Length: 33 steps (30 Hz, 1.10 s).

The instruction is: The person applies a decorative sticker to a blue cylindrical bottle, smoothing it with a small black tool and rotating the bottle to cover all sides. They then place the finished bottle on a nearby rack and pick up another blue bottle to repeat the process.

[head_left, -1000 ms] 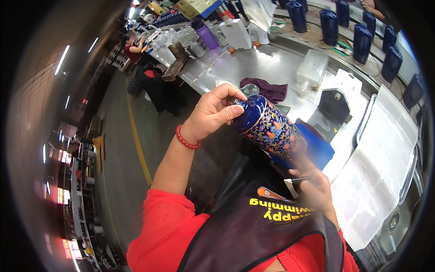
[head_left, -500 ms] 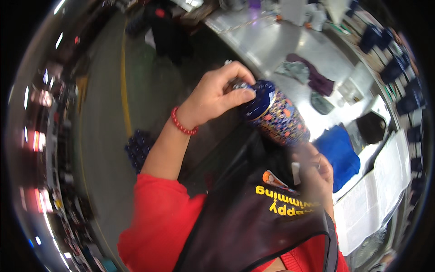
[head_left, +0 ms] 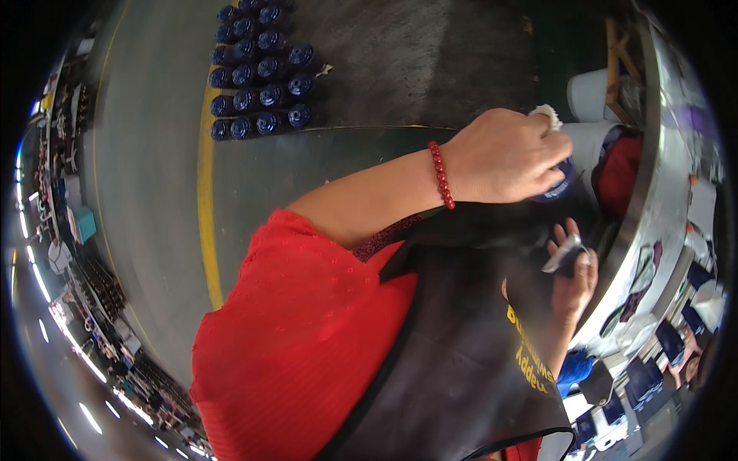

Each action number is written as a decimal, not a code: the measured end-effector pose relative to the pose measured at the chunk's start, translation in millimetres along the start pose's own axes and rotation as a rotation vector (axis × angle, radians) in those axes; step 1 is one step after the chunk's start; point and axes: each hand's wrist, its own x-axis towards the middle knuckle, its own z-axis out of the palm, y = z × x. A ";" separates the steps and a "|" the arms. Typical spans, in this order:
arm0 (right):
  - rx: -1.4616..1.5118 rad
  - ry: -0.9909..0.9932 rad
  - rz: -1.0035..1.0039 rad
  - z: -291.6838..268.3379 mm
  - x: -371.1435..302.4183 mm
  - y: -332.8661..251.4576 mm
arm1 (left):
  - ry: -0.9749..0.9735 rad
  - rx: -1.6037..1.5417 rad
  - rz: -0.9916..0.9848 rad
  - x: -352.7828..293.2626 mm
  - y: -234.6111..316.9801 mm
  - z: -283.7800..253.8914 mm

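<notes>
My left hand (head_left: 507, 157), with a red bead bracelet at its wrist, is stretched out to the right and closed over the top of a glossy dark blue jar (head_left: 560, 187). Most of the jar is hidden behind the hand and the dark apron. A bit of white cloth (head_left: 547, 117) sticks out by the knuckles. Lower down, beside the metal table edge, my right hand (head_left: 575, 292) has its fingers curled round a small white and dark piece (head_left: 567, 255), perhaps cloth. That hand is apart from the jar.
Several similar blue jars (head_left: 269, 94) stand in rows on the floor, by a dark board (head_left: 400, 69) and a yellow line (head_left: 206, 192). A metal worktable (head_left: 653, 169) runs along the right. Near it are a white bucket (head_left: 588, 92), a wooden frame (head_left: 613, 69) and red cloth (head_left: 619, 177).
My view has turned toward the floor at the left, bringing the rows of jars in. The jar's patterned body has gone out of sight. My right hand has come away from the jar.
</notes>
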 end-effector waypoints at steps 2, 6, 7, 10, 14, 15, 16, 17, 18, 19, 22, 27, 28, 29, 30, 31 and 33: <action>-0.102 0.101 -0.003 -21.6 5.6 -17.7 | 0.013 0.108 -0.044 -21.3 -40.2 6.7; -0.118 0.106 -0.126 -73.6 -1.4 -68.3 | -0.048 0.379 -0.180 -78.7 -138.8 4.6; -0.105 0.123 -0.154 -83.2 -4.3 -79.1 | -0.119 0.481 -0.167 -94.1 -163.0 2.8; -0.120 0.302 -0.104 -96.6 -12.0 -97.7 | -0.148 0.571 -0.457 -146.6 -216.3 -2.2; -0.295 0.549 -0.063 -88.4 -21.4 -99.9 | -0.092 0.626 -0.790 -214.9 -270.6 -19.6; -0.294 0.546 -0.064 -84.0 -23.8 -98.8 | -0.104 0.611 -0.876 -231.0 -280.7 -23.1; -0.311 0.596 -0.056 -79.2 -26.5 -97.8 | -0.108 0.628 -0.956 -245.3 -290.7 -26.7; -0.305 0.599 -0.052 -74.6 -29.5 -97.1 | -0.126 0.629 -1.041 -258.7 -297.3 -26.8; -0.293 0.600 -0.053 -70.5 -32.6 -96.5 | -0.108 0.657 -1.076 -271.4 -306.3 -34.1; -0.287 0.656 -0.070 -67.0 -35.9 -96.4 | -0.077 0.693 -1.102 -281.4 -310.3 -32.1; -0.355 0.736 -0.051 -63.0 -46.8 -97.5 | -0.048 0.672 -1.212 -305.1 -320.8 -31.0; -0.288 0.770 -0.132 -73.8 -72.4 -102.7 | -0.038 0.694 -1.365 -327.6 -329.5 -18.4; -0.215 0.686 -0.124 -75.8 -79.3 -103.6 | -0.020 0.721 -1.341 -329.8 -331.4 -15.4; -0.164 0.646 -0.120 -76.4 -86.4 -104.1 | -0.024 0.711 -1.318 -331.5 -332.7 -14.7; -0.113 0.607 -0.114 -75.4 -93.2 -103.7 | -0.059 0.694 -1.399 -331.4 -335.7 -11.9; -0.052 0.658 -0.165 -72.4 -99.5 -102.5 | -0.135 0.683 -1.405 -330.2 -338.4 -13.3; 0.076 0.696 -0.209 -61.7 -110.5 -98.9 | -0.476 0.839 -1.249 -325.2 -344.8 -15.1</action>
